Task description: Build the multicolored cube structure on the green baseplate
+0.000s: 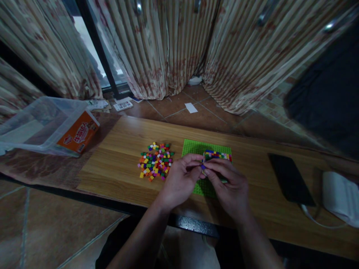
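Note:
Over a green baseplate (193,145), my left hand (181,177) and my right hand (230,181) meet with fingertips pinched together. Between them shows a small purple brick (203,167), with a yellowish bit just below it; both hands are closed at this spot. Behind my right fingers, rows of multicoloured bricks (217,154) stand on the baseplate, partly hidden by the hand. Left of my left hand lies a loose pile of small bricks (155,161) in many colours on the wooden tabletop (112,164).
A clear plastic bin (50,127) with an orange label stands at the left end. To the right lie a black phone or tablet (291,179) with a white cable and a white pack (340,196). Curtains (157,48) hang behind; papers (191,108) lie on the tiled floor.

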Motion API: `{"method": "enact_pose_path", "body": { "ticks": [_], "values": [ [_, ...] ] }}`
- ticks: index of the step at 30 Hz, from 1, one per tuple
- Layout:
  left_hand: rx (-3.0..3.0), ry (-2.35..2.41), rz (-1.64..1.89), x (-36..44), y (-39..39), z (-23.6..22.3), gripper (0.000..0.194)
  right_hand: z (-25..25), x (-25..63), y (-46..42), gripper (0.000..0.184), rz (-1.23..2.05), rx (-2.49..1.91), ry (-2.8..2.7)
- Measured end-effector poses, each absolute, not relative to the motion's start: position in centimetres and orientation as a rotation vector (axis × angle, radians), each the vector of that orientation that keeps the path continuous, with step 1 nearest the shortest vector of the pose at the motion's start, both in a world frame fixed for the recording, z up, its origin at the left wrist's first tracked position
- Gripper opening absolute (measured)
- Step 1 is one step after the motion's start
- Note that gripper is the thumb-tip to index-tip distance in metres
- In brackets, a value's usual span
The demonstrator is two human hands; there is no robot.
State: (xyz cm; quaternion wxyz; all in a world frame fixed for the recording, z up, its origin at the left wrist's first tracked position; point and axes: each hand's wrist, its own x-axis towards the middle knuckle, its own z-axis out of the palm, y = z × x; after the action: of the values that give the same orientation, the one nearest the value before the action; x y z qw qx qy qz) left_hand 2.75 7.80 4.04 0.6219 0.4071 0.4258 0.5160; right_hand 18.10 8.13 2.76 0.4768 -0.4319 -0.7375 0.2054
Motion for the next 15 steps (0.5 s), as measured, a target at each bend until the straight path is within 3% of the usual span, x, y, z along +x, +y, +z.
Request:
{"method": "enact_pose_path", "body": {
  "ticks": [9,15],
  "values": [
    [0.947,0.972,1.145,2.61,7.76,4.05,0.028,2.86,18.28,8.10,0.016,0.527,-1.069,-1.841],
    [0.919,0.944,1.102,2.54,7.65,4.03,0.048,3.02,18.69,8.12,0.023,0.578,-1.074,-1.956]
  ]
}}
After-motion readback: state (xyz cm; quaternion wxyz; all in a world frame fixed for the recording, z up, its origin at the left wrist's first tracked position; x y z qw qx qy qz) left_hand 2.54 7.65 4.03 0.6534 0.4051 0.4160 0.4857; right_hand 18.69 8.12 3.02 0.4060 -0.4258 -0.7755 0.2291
